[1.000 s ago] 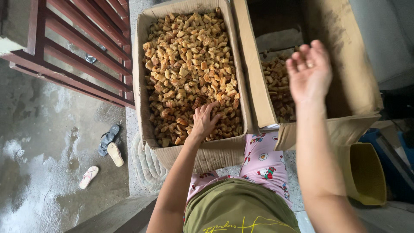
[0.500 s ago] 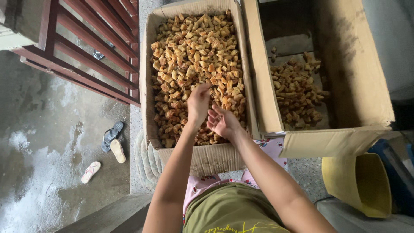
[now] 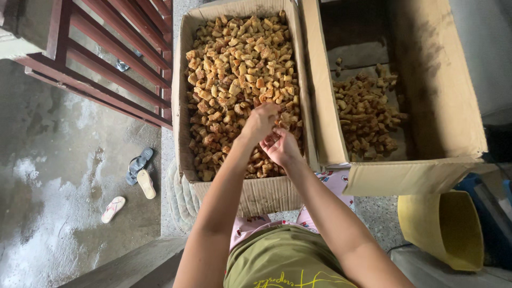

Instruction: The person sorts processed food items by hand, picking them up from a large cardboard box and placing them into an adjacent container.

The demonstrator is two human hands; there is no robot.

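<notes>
Both hands work over the full cardboard box of golden-brown chunks. Left hand is curled loosely, fingertips pinched on a chunk at the heap's 5 o'clock area. Right hand lies palm-up just beside it, fingers apart, cupping small pieces. The second box, at 3 o'clock, is partly filled. Risk: pieces may slip off the cupped palm, being loosely held above the box's edge.
</notes>
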